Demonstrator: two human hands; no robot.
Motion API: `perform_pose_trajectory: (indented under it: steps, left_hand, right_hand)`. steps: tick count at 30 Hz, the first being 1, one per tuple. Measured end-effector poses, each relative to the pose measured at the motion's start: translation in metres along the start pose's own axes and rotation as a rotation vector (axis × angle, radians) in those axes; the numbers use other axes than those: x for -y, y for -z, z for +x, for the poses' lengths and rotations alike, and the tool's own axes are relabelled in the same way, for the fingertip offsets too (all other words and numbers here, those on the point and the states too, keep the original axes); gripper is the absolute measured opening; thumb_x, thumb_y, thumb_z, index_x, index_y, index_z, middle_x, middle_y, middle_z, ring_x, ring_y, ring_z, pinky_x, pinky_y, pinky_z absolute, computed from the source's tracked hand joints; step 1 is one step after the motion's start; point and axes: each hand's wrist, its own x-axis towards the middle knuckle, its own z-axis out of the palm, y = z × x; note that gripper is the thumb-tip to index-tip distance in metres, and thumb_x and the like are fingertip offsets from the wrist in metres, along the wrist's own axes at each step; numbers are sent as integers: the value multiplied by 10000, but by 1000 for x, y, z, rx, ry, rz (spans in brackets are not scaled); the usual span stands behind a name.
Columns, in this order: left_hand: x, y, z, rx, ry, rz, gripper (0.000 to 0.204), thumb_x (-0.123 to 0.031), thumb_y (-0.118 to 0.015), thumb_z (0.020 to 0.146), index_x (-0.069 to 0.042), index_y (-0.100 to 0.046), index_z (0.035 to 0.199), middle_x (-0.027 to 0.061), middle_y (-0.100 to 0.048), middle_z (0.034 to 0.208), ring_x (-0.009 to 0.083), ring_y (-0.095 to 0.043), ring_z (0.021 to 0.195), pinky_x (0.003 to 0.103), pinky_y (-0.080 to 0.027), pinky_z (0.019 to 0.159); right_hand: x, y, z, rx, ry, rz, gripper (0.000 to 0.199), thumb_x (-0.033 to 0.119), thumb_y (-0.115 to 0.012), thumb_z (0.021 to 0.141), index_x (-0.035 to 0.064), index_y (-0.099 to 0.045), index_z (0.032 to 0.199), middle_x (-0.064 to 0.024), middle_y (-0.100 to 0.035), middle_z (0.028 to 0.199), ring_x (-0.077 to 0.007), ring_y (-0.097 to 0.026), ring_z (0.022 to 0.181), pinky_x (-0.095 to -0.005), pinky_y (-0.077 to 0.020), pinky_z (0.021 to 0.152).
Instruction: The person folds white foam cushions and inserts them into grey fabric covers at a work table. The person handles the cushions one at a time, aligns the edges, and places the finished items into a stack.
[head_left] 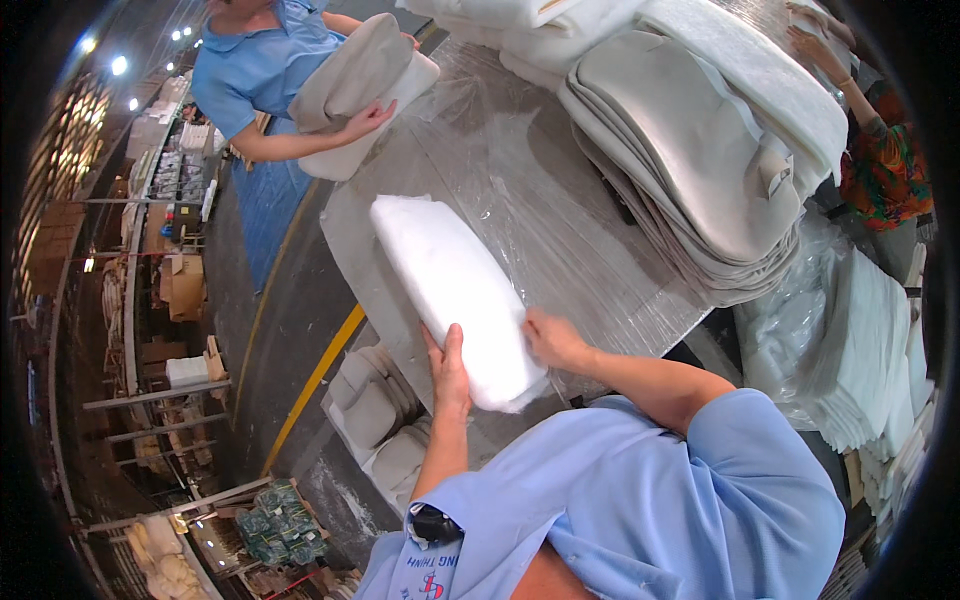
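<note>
A long white padding piece (455, 290) with rounded ends lies at a slant in front of me, over the plastic-covered table (610, 290). My left hand (448, 375) grips its lower left edge, thumb on top and the other fingers mostly hidden beneath. On the opposite edge, my right hand (555, 340) is closed with its fingers curled against the padding. The padding looks soft and fluffy, with loose wisps at its near end. To the right rises a stack of grey cushion covers (690, 140), with a small pale tag on the top one.
White batting sheets (770, 90) lie behind the grey stack. Across the table, a person in blue (270, 70) holds grey and white cushion pieces (360, 90). Another person's arm (830, 60) reaches in at far right. Folded white sheets (850, 340) and grey cushions (370, 405) flank the table.
</note>
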Motion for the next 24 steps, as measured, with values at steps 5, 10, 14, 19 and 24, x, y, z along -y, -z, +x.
perform_pose_trajectory:
  steps: [5,10,14,19,24]
  left_hand:
    - [7,7,-2,-37,-31,23,875,-356,-590,1070,-33,-72,1697,219,-290,1681,321,-374,1502,417,-341,1217]
    - [1,1,0,4,-28,4,847,-338,-580,1073,-41,-91,1696,219,-297,1676,321,-369,1507,424,-340,1218]
    - [9,8,1,-48,-19,27,848,-337,-582,1073,-36,-89,1694,222,-308,1666,323,-389,1491,422,-356,1207]
    - [2,3,0,-15,0,-9,863,-324,-597,1072,-38,-73,1694,218,-296,1674,317,-394,1490,413,-369,1199]
    - [-2,5,-5,77,-41,-121,903,-386,-622,1068,-63,-66,1701,195,-319,1663,306,-409,1477,419,-378,1191]
  right_hand:
    - [48,17,-35,221,20,131,258,296,-567,1077,42,-576,1118,-254,-690,877,-455,-700,878,-532,-527,773]
    - [8,-13,-4,109,211,-64,169,241,-572,1039,97,-594,1125,-240,-716,968,-461,-701,915,-552,-529,786]
    - [-4,9,7,0,-38,-31,176,205,-596,1011,37,-600,1066,-255,-704,959,-452,-686,906,-523,-520,790]
    - [15,-10,17,-150,326,66,184,197,-620,1009,18,-595,1044,-222,-694,887,-409,-681,833,-488,-523,762]
    - [-9,7,43,-138,-42,43,167,167,-636,1002,45,-599,1111,-149,-655,826,-312,-637,750,-431,-507,724]
